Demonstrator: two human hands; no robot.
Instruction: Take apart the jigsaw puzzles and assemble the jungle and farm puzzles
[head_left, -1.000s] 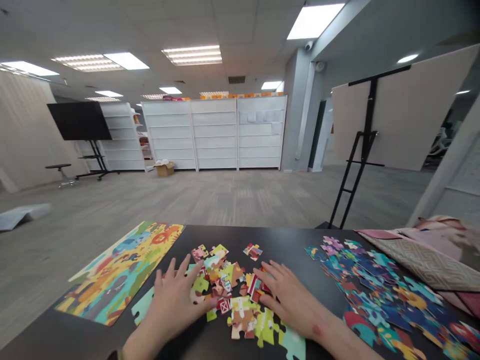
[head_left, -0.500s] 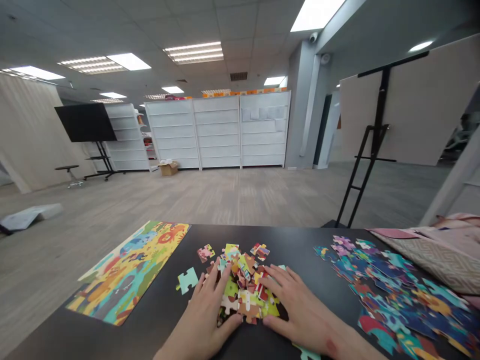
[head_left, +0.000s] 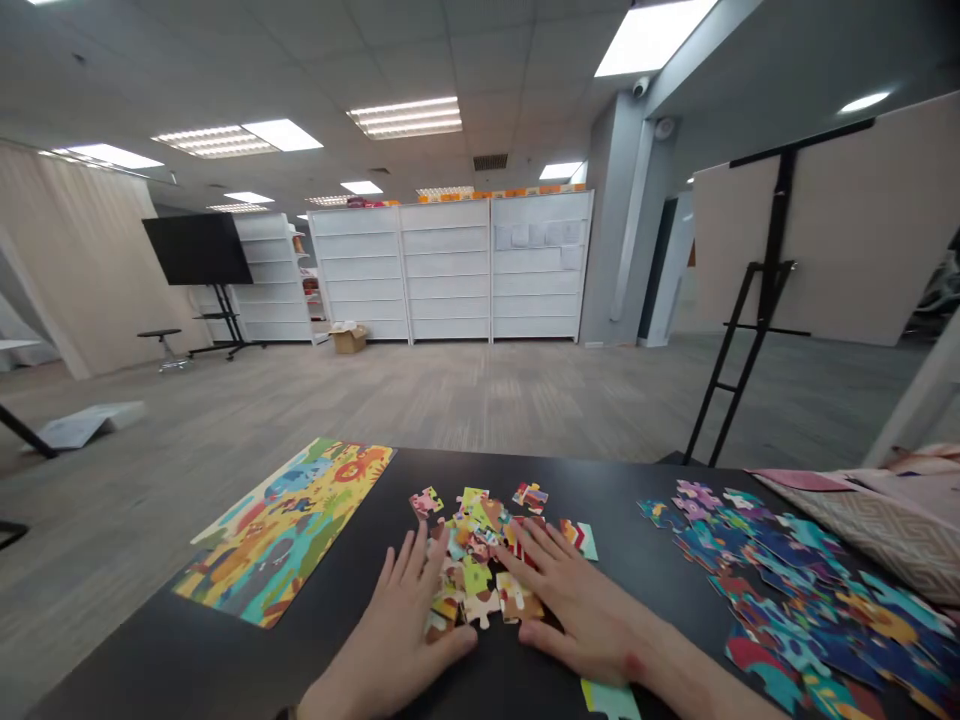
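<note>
Dozens of small jigsaw pieces point(head_left: 480, 560) lie heaped in a loose pile in the middle of the black counter point(head_left: 352, 610), close to its near edge. Your left hand point(head_left: 405, 630) rests flat against the pile's left side and your right hand point(head_left: 581, 615) against its right. The fingers of both are spread and released, grasping nothing, with pieces touching the fingertips.

The pieces look like thin, stiff card: light, not fragile, and likely to slide easily on the smooth counter. Lying flat, they are probably hard to pinch from above, so an edge or knob that sticks up from the heap looks like the best hold. A few strays sit just beyond the pile, among them a pink piece point(head_left: 425, 501) on the far side and a teal piece point(head_left: 611, 697) near your right wrist.

A finished puzzle point(head_left: 285, 530) lies to the left, and a blue spread of pieces point(head_left: 780, 580) lies to the right.
</note>
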